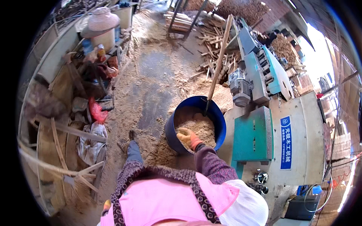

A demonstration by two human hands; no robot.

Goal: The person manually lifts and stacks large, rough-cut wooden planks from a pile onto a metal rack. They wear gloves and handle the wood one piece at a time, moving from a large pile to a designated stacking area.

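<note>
My right hand (189,138), in a yellow and orange work glove, reaches over a round blue barrel (223,126). Its fingers stretch to the left above the sawdust (201,126) inside, and I see nothing held in them. A long wooden-handled tool (220,56) leans in the barrel against its far side; its dark lower end goes down into the barrel, and its head is hidden. Only a small piece of my left hand's glove (107,205) shows at my left side, low in the view, with its fingers hidden.
Green and grey woodworking machinery (252,135) with a motor (240,88) stands right of the barrel. Loose wood strips (217,45) lie beyond it. Sawdust covers the floor (151,86). On the left are a white sack (92,141), a red bag (97,110) and scrap boards (56,143).
</note>
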